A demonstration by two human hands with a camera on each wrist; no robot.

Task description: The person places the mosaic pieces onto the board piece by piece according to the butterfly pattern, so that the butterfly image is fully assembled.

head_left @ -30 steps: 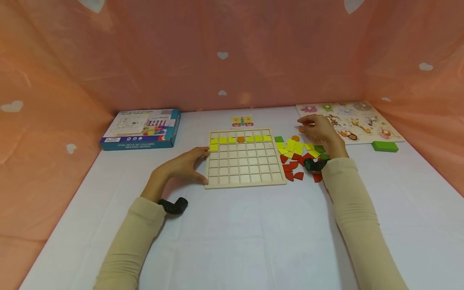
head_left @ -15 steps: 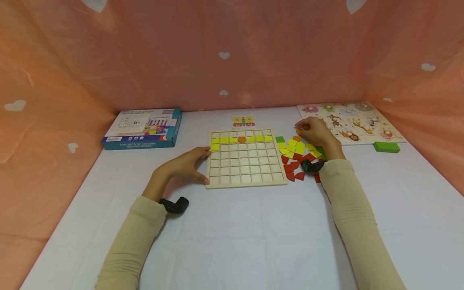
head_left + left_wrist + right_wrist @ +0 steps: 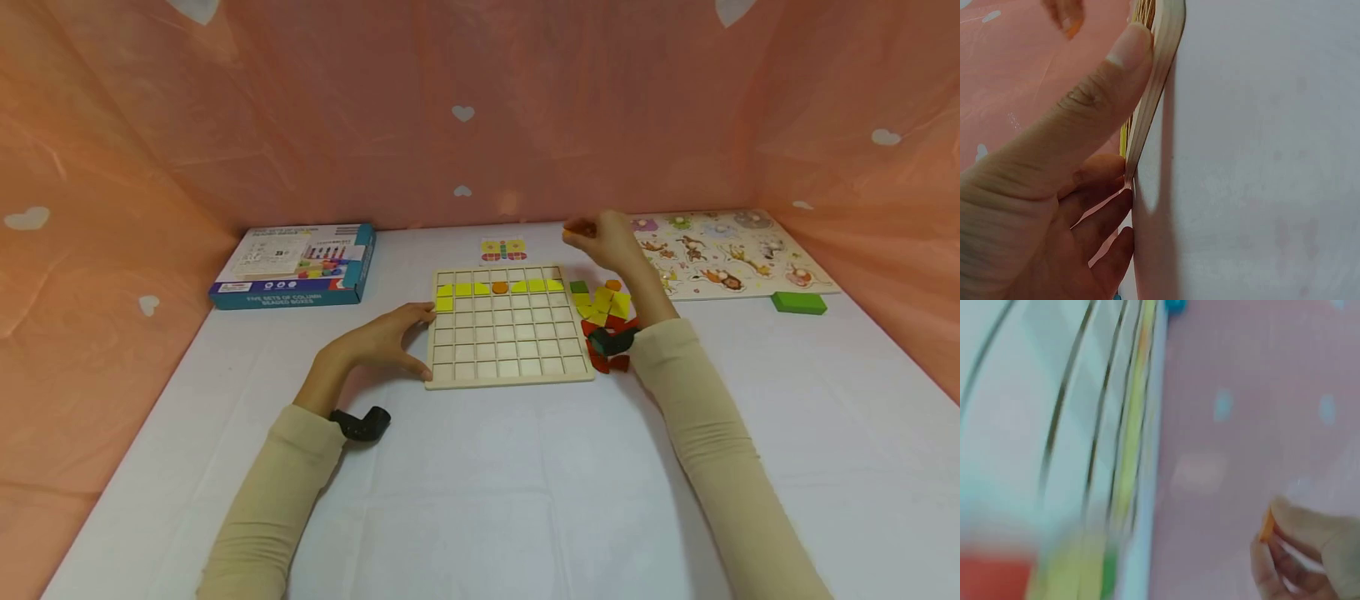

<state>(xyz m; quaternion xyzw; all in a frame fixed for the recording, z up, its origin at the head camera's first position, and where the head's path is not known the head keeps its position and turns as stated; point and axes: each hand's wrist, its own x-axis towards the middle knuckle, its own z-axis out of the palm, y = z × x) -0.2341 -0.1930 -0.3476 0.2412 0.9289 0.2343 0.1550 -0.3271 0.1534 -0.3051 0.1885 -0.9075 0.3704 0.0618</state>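
My left hand (image 3: 386, 337) rests against the left edge of a wooden grid board (image 3: 487, 350), thumb by the near corner and fingers farther up, spread apart. In the left wrist view the thumb (image 3: 1100, 87) lies at the board's rim. Yellow pieces (image 3: 444, 304) and an orange disc (image 3: 500, 287) sit in the board's far rows. My right hand (image 3: 611, 242) is raised beyond the board's far right corner. Between thumb and fingertips it pinches a small orange piece (image 3: 1267, 525), seen nearly edge-on in the right wrist view.
Right of the board lie loose yellow pieces (image 3: 618, 304), red pieces (image 3: 618, 363) and a green square (image 3: 579, 287). Behind the board is a butterfly pattern card (image 3: 503, 249). A blue box (image 3: 300, 267) stands left; an animal puzzle board (image 3: 735, 250) and green block (image 3: 798, 302) are right.
My right hand has moved left and away from me, from above the loose pieces to near the pattern card, carrying the orange piece. My left hand has stayed at the board's edge.
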